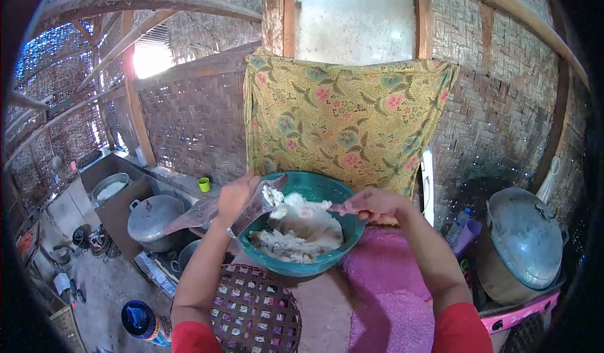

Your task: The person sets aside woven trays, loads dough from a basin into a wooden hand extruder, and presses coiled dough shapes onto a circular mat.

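Observation:
My left hand (236,197) is closed around a clear plastic bag (250,212), whose open mouth tilts over the green basin (267,265). Some white crumbly stuff shows at the bag's mouth. With my right hand (377,203) I grip the pinkish handle of a utensil, perhaps a spoon. Its head is hidden by a white lump (302,208) in front of the bag's mouth, above the basin. More white crumbly stuff (296,246) lies in the basin, next to a tan, powdery patch.
A brown openwork basket (251,309) sits in front of the basin, beside a pink mat (390,290). Lidded metal pots stand at left (157,218) and right (525,240). A yellow flowered cloth (346,120) hangs behind; a green cup (204,184) stands on the left ledge.

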Action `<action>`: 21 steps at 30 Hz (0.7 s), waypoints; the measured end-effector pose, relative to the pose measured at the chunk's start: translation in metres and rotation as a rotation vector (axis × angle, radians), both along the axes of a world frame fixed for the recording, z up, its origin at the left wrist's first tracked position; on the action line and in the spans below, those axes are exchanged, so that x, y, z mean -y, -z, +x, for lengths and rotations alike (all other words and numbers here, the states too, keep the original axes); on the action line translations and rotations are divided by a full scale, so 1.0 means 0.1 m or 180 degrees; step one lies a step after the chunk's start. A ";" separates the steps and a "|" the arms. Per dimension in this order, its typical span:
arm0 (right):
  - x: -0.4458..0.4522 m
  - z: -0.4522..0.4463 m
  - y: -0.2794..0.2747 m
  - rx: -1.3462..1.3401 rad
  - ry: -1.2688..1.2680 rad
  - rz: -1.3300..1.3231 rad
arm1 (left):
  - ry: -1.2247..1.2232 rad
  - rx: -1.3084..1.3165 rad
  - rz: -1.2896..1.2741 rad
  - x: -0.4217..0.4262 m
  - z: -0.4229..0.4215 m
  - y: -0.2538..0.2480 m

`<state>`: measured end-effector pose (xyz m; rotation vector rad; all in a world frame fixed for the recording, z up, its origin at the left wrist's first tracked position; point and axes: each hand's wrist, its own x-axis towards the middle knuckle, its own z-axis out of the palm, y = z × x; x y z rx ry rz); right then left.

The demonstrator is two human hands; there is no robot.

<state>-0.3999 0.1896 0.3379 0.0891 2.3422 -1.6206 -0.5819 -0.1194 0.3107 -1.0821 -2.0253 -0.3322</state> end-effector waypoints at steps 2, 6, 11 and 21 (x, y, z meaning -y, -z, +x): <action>0.08 0.01 -0.13 -0.0123 0.0064 -0.0041 | 0.0033 -0.0095 0.0061 -0.09 0.02 0.04; 0.71 -0.01 -0.21 -0.2668 0.0033 0.3708 | 0.0286 -0.0236 0.0042 -0.41 0.25 -0.02; 0.93 0.07 0.03 -0.3634 0.0173 0.5161 | 0.0464 -0.0089 0.0078 -0.55 0.14 -0.03; 0.77 0.35 -0.44 -0.3845 0.0950 0.5011 | 0.0004 -0.0122 0.0355 -0.44 -0.08 -0.08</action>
